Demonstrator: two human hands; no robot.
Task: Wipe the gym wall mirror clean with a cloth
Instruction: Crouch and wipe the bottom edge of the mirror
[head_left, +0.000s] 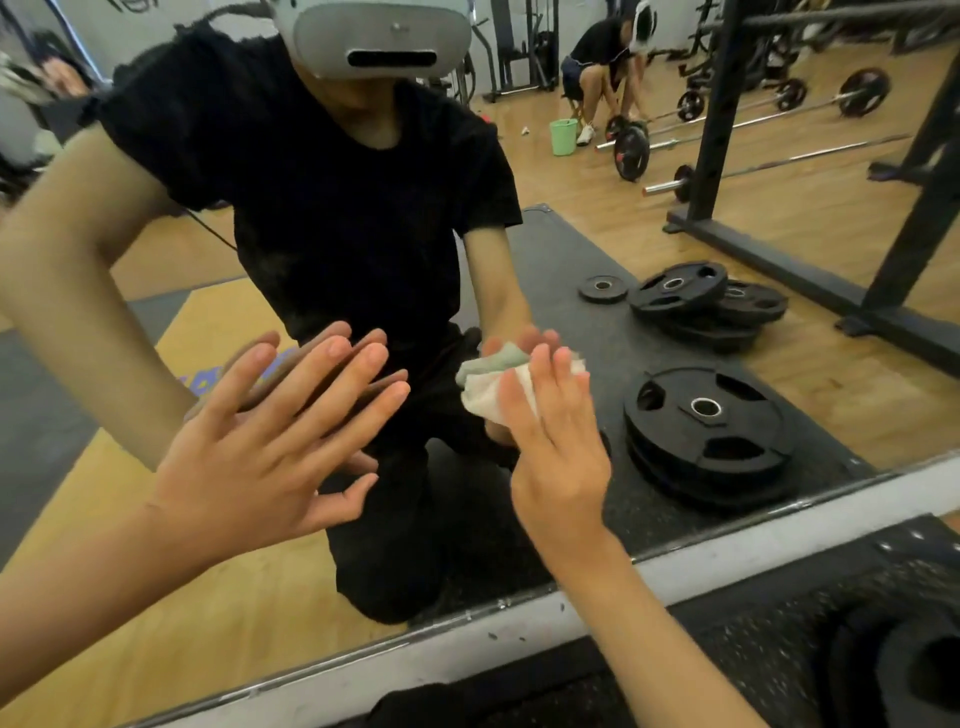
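Wooden floor and black rubber matting show only as reflections in the mirror (810, 415), which fills most of the view down to its pale bottom frame (519, 621). The left grip (260, 452) lies open and flat against the glass, fingers spread and meeting their own reflection. Just to its right, the right grip (556, 447) presses the cloth (488, 387) onto the glass with straight fingers. It is open over the cloth rather than curled round it, though the palm side is hidden. The cloth is bunched, white with a green part, and mostly covered by those fingers. Only its left and upper edges stick out.

Beyond the right grip, to its right, stacked weight plates (706, 415) appear in the reflection. A real plate (898, 670) below them is cut off by the picture's corner. Higher up in the glass stand a dark rack (722, 130), barbells (810, 104) and a green bucket (563, 136), all small and slightly blurred. A second person (602, 57) crouches there; what their hands hold is too small to tell. Both forearms run out of the bottom edge.
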